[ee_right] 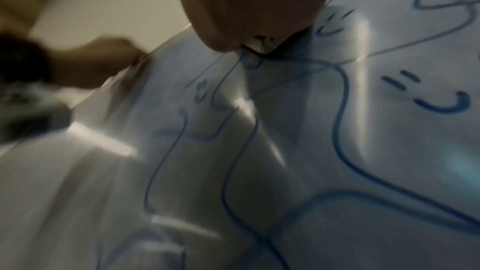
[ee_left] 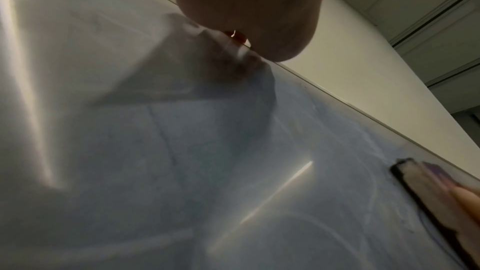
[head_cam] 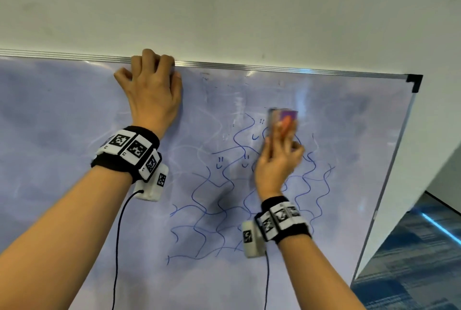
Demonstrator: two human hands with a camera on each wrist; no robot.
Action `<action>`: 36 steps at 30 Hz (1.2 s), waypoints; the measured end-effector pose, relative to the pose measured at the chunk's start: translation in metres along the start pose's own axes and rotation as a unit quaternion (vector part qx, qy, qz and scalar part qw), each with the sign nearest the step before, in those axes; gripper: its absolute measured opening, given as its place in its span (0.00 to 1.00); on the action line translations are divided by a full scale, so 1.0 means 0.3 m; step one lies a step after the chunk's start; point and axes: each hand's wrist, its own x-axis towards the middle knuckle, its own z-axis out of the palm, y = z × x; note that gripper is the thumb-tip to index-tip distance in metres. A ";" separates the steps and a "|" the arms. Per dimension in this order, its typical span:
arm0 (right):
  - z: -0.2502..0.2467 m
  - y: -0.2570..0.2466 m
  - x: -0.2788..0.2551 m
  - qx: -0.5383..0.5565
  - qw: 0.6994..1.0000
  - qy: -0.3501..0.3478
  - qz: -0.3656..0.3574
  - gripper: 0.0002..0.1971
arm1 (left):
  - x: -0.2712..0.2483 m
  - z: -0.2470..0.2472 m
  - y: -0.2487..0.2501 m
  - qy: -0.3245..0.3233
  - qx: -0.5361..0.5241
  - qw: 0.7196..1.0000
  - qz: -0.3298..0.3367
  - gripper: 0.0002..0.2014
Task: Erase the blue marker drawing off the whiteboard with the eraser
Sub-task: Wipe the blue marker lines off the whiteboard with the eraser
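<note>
A large whiteboard [head_cam: 62, 115] hangs on the wall, with a blue marker drawing [head_cam: 214, 209] of wavy crossing lines and small smiley faces at its middle right. My right hand [head_cam: 278, 157] grips a purple-topped eraser [head_cam: 283, 120] and presses it flat on the board at the drawing's upper edge; the hand is motion-blurred. The eraser [ee_left: 426, 184] also shows at the left wrist view's lower right. My left hand [head_cam: 152, 85] grips the board's top frame [head_cam: 274, 68], fingers curled over it. The blue lines [ee_right: 340, 122] fill the right wrist view.
A pale wall [head_cam: 224, 5] rises above the board. The board's black corner cap [head_cam: 414, 81] marks its upper right end. Beyond the right edge lies blue patterned carpet [head_cam: 419, 264]. Faint smears of old erasing cover the board's surface.
</note>
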 end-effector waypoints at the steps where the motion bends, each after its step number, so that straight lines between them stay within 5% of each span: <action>1: 0.009 -0.049 -0.049 -0.003 0.999 -0.029 -0.046 0.25 | -0.001 -0.002 0.000 -0.002 0.001 1.000 -0.001 0.09; 5: 0.006 -0.053 -0.104 -0.021 0.976 -0.092 -0.197 0.33 | -0.003 -0.015 -0.009 -0.013 0.003 1.000 0.005 0.10; 7: -0.021 0.000 -0.050 -0.038 0.971 -0.097 -0.215 0.32 | -0.003 -0.022 -0.009 -0.017 0.009 1.000 0.009 0.10; 13: -0.042 0.100 0.157 -0.006 0.995 0.035 0.096 0.21 | -0.004 -0.047 0.004 -0.038 0.005 0.999 0.008 0.11; 15: -0.020 0.035 0.176 0.000 0.990 0.049 0.133 0.21 | -0.001 -0.054 0.007 -0.045 0.015 0.999 0.016 0.11; 21: 0.042 -0.168 -0.049 -0.015 0.989 -0.066 -0.135 0.34 | 0.000 -0.057 0.008 -0.056 0.029 0.998 0.017 0.11; 26: 0.015 -0.085 -0.297 -0.007 0.907 -0.182 -0.379 0.34 | -0.003 -0.071 0.000 -0.063 0.044 0.997 0.028 0.11; 29: -0.007 -0.034 -0.264 -0.016 0.874 -0.193 -0.445 0.31 | -0.003 -0.081 -0.006 -0.069 0.057 0.995 0.041 0.11; 32: -0.028 -0.001 -0.146 -0.034 0.921 -0.157 -0.355 0.36 | -0.004 -0.083 -0.006 -0.073 0.059 0.995 0.041 0.12; 36: -0.055 0.065 -0.039 -0.016 0.989 -0.060 -0.131 0.26 | -0.008 -0.079 0.001 -0.075 0.056 0.995 0.032 0.13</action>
